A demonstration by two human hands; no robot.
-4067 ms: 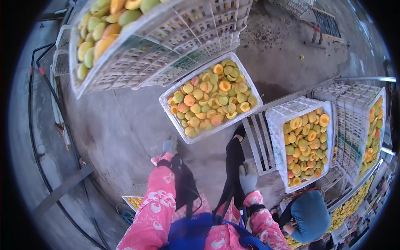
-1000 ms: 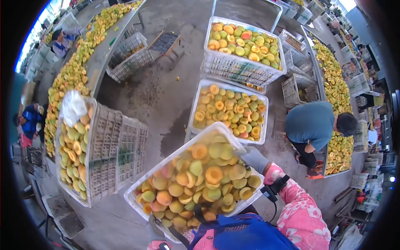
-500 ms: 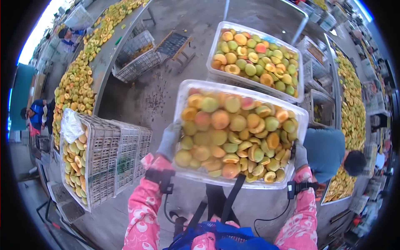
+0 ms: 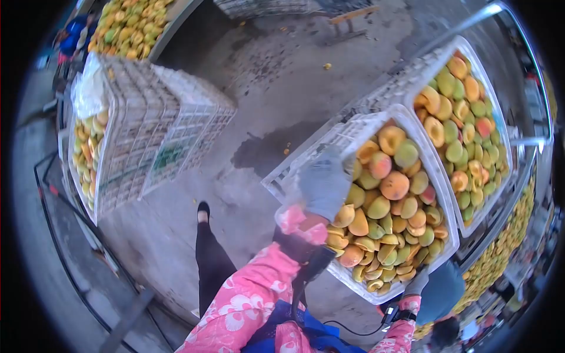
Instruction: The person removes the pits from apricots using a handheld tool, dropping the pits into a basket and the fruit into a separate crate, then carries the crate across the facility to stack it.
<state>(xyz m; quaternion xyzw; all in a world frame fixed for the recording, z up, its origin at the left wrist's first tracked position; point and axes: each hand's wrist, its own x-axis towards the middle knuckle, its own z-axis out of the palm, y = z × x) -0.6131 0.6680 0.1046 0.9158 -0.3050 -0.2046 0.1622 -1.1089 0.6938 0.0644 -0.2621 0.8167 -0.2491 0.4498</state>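
Note:
A white plastic crate [image 4: 452, 226] full of green and orange halved fruit [image 4: 394, 186] sits right of centre, tilted in view. My left hand [image 4: 325, 183], in a grey glove and blurred by motion, is at the crate's left rim with its fingers over the edge. At the lower right corner of the crate my gloved right hand [image 4: 416, 283] grips the rim, its fingers partly hidden. A second fruit-filled crate [image 4: 505, 126] stands against the far side of the first one.
Stacked crates [image 4: 138, 126] with fruit and a plastic bag [image 4: 91, 88] stand at left. Fruit-covered tables are at upper left [image 4: 170, 26] and right [image 4: 500, 235]. A metal frame [image 4: 512, 17] rises behind the crates. A person's blue-grey back [image 4: 441, 291] is beside my right hand.
The view has turned, and the held crate now appears further right and rotated, close beside the other full crate. My left hand has shifted along its rim. A leg and shoe now show at lower left.

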